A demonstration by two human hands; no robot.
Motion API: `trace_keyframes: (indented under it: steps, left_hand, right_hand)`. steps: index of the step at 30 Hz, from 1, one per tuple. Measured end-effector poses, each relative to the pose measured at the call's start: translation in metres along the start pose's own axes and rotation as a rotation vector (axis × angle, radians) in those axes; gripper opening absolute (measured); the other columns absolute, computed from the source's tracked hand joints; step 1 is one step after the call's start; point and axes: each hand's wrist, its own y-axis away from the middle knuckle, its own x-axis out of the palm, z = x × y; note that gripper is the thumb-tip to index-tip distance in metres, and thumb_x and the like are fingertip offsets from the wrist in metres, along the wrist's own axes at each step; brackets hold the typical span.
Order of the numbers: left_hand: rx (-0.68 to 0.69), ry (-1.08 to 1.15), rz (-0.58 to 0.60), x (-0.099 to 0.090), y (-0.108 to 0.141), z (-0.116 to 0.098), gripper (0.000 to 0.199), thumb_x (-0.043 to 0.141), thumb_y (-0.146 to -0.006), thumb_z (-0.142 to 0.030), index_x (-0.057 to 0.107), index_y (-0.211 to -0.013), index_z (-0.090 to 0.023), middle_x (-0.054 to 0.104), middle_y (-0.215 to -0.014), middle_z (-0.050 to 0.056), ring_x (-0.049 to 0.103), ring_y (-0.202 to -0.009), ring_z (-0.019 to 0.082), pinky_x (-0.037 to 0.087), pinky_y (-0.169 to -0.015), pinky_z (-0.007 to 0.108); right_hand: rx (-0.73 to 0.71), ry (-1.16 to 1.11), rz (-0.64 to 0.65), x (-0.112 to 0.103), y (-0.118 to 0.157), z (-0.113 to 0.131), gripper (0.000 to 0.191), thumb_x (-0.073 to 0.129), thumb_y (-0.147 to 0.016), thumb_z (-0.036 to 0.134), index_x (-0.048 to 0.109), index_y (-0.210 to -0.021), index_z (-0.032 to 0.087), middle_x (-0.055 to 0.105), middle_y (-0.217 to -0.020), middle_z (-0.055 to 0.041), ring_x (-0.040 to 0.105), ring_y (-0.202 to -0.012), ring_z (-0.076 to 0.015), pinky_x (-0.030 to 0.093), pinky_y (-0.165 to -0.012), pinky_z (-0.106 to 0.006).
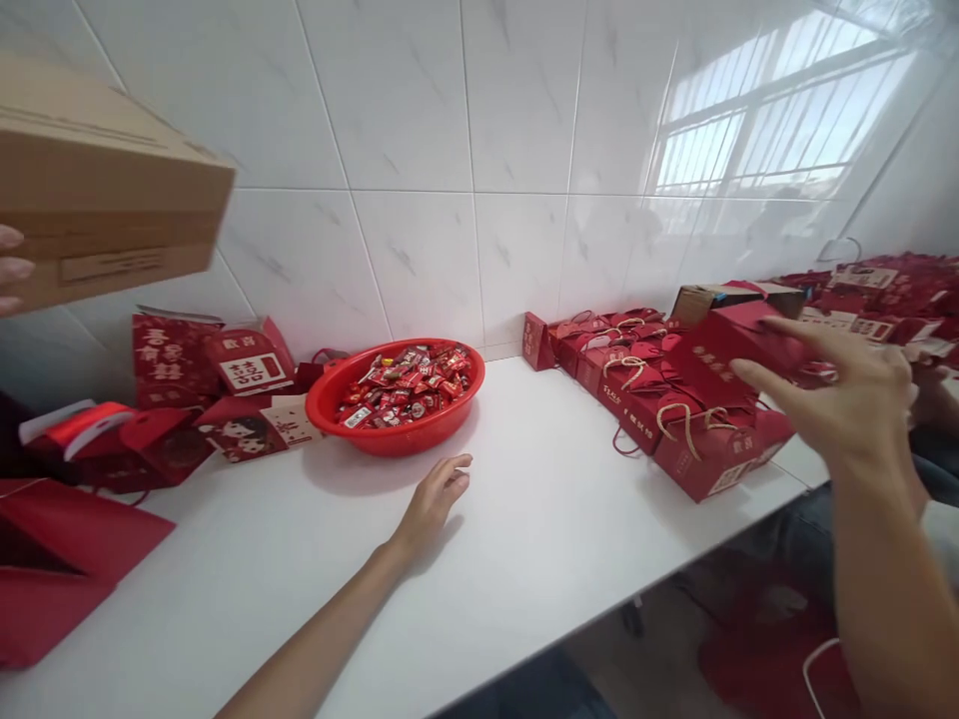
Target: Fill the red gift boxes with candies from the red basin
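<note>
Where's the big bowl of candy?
The red bowl sits on the white table against the tiled wall, just beyond the left hand.

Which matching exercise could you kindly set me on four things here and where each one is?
Things:
1. wrapped candies
2. cardboard box
3. left hand
4. right hand

Places:
A. at the red gift box with gold lettering
B. inside the red basin
C. over the white table, in front of the basin
D. upper left, at another person's fingers

Pairs: 1-B, 2-D, 3-C, 4-A
</note>
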Motion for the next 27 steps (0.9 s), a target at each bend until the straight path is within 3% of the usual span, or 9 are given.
trace_keyframes:
  steps: [1,5,8,12,15,18,23,27]
  left_hand:
    - [0.004,-0.013,-0.001,0.0,0.0,0.0,0.043,0.045,-0.093,-0.052,0.058,-0.121,-0.022,0.06,-0.13,0.011,0.058,-0.115,0.026,0.043,-0.105,0.045]
    - [0.003,-0.027,0.002,0.0,0.003,0.001,0.041,0.046,-0.093,-0.051,0.059,-0.122,-0.023,0.06,-0.129,0.01,0.058,-0.116,0.026,0.043,-0.105,0.045]
    - [0.01,-0.014,0.017,0.0,0.005,0.001,0.041,0.047,-0.093,-0.05,0.059,-0.122,-0.023,0.059,-0.131,0.01,0.057,-0.119,0.026,0.043,-0.106,0.043]
    - [0.0,-0.023,0.037,-0.001,0.006,0.001,0.04,0.047,-0.094,-0.048,0.059,-0.123,-0.023,0.058,-0.131,0.011,0.058,-0.117,0.025,0.044,-0.105,0.041]
    - [-0.001,-0.048,0.062,-0.001,0.007,0.001,0.04,0.046,-0.095,-0.049,0.06,-0.124,-0.025,0.057,-0.132,0.009,0.058,-0.118,0.026,0.044,-0.104,0.039]
    - [-0.004,-0.046,0.086,-0.002,0.007,0.001,0.04,0.045,-0.096,-0.051,0.061,-0.122,-0.025,0.056,-0.132,0.009,0.057,-0.118,0.025,0.045,-0.103,0.037]
    - [-0.004,-0.044,0.105,-0.002,0.007,0.002,0.038,0.045,-0.097,-0.05,0.06,-0.122,-0.025,0.056,-0.132,0.008,0.057,-0.117,0.024,0.045,-0.102,0.037]
    - [-0.002,-0.044,0.086,-0.002,0.006,0.004,0.036,0.046,-0.096,-0.047,0.062,-0.12,-0.025,0.058,-0.128,0.008,0.058,-0.115,0.025,0.045,-0.101,0.037]
  right_hand:
    - [0.022,-0.062,-0.011,0.019,-0.007,0.004,0.053,0.072,-0.079,0.054,0.067,-0.123,0.024,0.064,-0.115,-0.0129,0.059,-0.112,-0.0325,0.047,-0.099,-0.054]
    - [-0.014,-0.173,0.264,0.119,-0.028,0.025,0.054,0.075,-0.073,0.049,0.068,-0.12,0.023,0.064,-0.112,-0.0113,0.057,-0.109,-0.0315,0.045,-0.098,-0.051]
    - [0.051,-0.126,0.417,0.186,-0.025,0.043,0.055,0.075,-0.071,0.043,0.066,-0.121,0.021,0.063,-0.106,-0.0126,0.054,-0.109,-0.0342,0.046,-0.092,-0.05]
    - [0.17,-0.069,0.544,0.232,-0.015,0.061,0.057,0.073,-0.071,0.042,0.063,-0.123,0.019,0.059,-0.116,-0.0168,0.053,-0.111,-0.0362,0.048,-0.085,-0.046]
    - [0.18,-0.091,0.525,0.241,-0.027,0.062,0.054,0.073,-0.07,0.043,0.064,-0.119,0.021,0.06,-0.112,-0.0143,0.054,-0.107,-0.0337,0.048,-0.085,-0.044]
    - [0.151,-0.135,0.449,0.235,-0.063,0.049,0.049,0.072,-0.072,0.043,0.065,-0.113,0.018,0.062,-0.103,-0.0117,0.056,-0.101,-0.0296,0.046,-0.09,-0.043]
    - [0.229,-0.059,0.279,0.198,-0.125,0.006,0.057,0.075,-0.072,0.04,0.06,-0.118,0.011,0.061,-0.107,-0.0146,0.053,-0.104,-0.029,0.041,-0.094,-0.041]
    - [0.294,0.108,0.322,0.163,-0.137,-0.031,0.056,0.072,-0.079,0.037,0.057,-0.124,0.006,0.059,-0.114,-0.0197,0.048,-0.111,-0.0281,0.034,-0.097,-0.039]
